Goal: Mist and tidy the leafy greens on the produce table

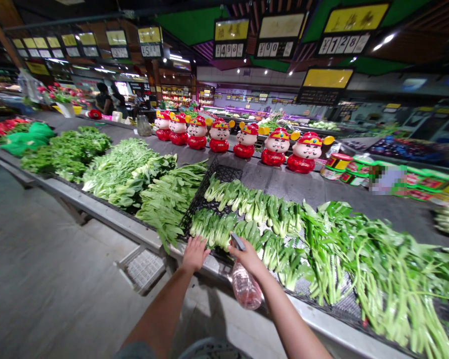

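My right hand (246, 257) is wrapped round the neck of a spray bottle (247, 286), its clear pinkish body hanging below the fist. The bottle's grey spray head (238, 242) pokes out above my fingers and points toward the greens. Flat at the front edge of the stand lies my left hand (195, 253), fingers stretched out, with nothing visible in it. Its fingertips reach the front row of small bok choy (209, 227). Behind that, a second row of bok choy (252, 202) lies on the mesh. Whether my left fingertips touch the leaves is hard to tell.
Long leafy stalks (389, 269) spread to the right; more leafy greens (172, 194) lie left of a black crate wall (202, 192). Several red figurines (219, 137) line the back. A metal rail (142, 232) edges the stand; a grey crate (142, 269) sits below.
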Demonstrator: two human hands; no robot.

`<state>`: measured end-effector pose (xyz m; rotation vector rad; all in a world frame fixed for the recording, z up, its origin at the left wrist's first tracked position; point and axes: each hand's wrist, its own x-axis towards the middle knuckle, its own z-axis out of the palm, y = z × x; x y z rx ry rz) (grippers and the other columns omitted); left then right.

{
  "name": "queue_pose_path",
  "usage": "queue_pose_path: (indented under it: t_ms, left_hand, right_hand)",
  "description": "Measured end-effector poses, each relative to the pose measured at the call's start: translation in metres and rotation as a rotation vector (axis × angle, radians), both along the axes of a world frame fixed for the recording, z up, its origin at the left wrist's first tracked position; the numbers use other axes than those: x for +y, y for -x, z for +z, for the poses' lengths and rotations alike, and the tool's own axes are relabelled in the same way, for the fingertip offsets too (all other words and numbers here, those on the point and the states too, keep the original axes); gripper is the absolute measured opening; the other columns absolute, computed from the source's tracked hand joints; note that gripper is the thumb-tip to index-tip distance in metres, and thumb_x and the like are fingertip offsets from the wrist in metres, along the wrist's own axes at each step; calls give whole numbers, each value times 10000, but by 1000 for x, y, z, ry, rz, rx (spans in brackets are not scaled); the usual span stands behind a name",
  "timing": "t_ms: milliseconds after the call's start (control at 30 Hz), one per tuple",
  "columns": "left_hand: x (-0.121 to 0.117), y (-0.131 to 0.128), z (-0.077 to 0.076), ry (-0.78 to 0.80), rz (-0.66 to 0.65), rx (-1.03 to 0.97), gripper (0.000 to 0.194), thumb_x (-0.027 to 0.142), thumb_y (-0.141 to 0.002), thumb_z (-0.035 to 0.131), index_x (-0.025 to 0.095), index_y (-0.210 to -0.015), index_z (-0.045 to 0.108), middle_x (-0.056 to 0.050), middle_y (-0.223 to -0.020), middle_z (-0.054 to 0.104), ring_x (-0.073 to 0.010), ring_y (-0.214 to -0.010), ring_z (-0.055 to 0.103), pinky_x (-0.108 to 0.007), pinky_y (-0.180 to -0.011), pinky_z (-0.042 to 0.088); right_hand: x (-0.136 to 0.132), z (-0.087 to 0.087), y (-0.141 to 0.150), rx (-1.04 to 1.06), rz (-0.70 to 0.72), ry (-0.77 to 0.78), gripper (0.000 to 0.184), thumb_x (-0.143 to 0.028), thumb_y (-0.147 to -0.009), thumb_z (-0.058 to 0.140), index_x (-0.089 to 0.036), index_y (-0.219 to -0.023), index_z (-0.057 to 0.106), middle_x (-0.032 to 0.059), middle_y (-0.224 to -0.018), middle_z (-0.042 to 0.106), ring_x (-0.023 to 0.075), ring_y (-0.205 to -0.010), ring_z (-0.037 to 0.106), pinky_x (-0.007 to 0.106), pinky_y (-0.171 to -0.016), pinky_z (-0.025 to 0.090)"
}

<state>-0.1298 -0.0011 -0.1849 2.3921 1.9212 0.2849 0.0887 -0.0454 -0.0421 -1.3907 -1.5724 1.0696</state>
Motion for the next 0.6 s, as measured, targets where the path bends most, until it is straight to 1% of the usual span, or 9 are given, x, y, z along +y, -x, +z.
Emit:
queue_pose_path:
  t_ms: [67,167,233,333,433,500,600]
  left_hand:
    - [-1,-1,3,-2,-5,10,502,437,-984,360,186,-1386,525,-127,-1447,537,-279,-1386,409,-482,-1209,188]
    - [-3,-1,7,-15,-10,30,482,438,-988,354,171,-1335,558,-126,-1293,626,-266,-1262,508,-474,-1202,194]
    - [-4,-2,10,-12,-6,44,471,438,-990,353,168,-1311,569,-115,-1227,643,-255,-1213,529,-461,-1201,190]
    - [-5,-2,13,2,-9,52,468,436,-991,352,165,-1310,563,-108,-1220,641,-258,-1213,523,-458,-1200,186]
    - [-4,-1,16,13,-20,58,459,432,-990,352,158,-1284,574,-113,-1218,646,-264,-1214,529,-467,-1192,203]
    - [-4,-2,19,9,-23,55,438,423,-989,352,161,-1238,599,-120,-1207,655,-266,-1210,538,-475,-1183,221]
    - [-6,-7,22,-38,-28,31,429,403,-985,340,169,-1219,613,-138,-1242,656,-292,-1279,501,-518,-1173,230]
  right_hand:
    - [-1,-2,1,4,-2,10,266,-457,-704,638,-201,-763,594,1,-722,605,187,-697,565,308,-682,436]
    - [-4,-9,2,22,2,59,281,-471,-690,641,-203,-745,581,-10,-663,584,179,-655,553,305,-656,433]
    - [-6,-14,2,28,-1,95,277,-471,-686,641,-208,-738,573,-14,-623,571,179,-627,546,306,-632,432]
    - [-9,-17,-4,24,-15,102,260,-454,-682,653,-208,-730,583,-7,-611,583,188,-622,556,313,-623,443]
    - [-12,-13,-17,21,-49,60,266,-445,-688,668,-194,-762,621,20,-693,638,201,-670,585,331,-654,468]
    - [-13,-9,-28,18,-78,38,296,-453,-697,676,-183,-816,652,40,-761,667,213,-712,604,347,-677,484]
    - [-15,-3,-43,29,-108,41,351,-482,-714,670,-174,-883,672,59,-828,683,222,-743,618,353,-668,498]
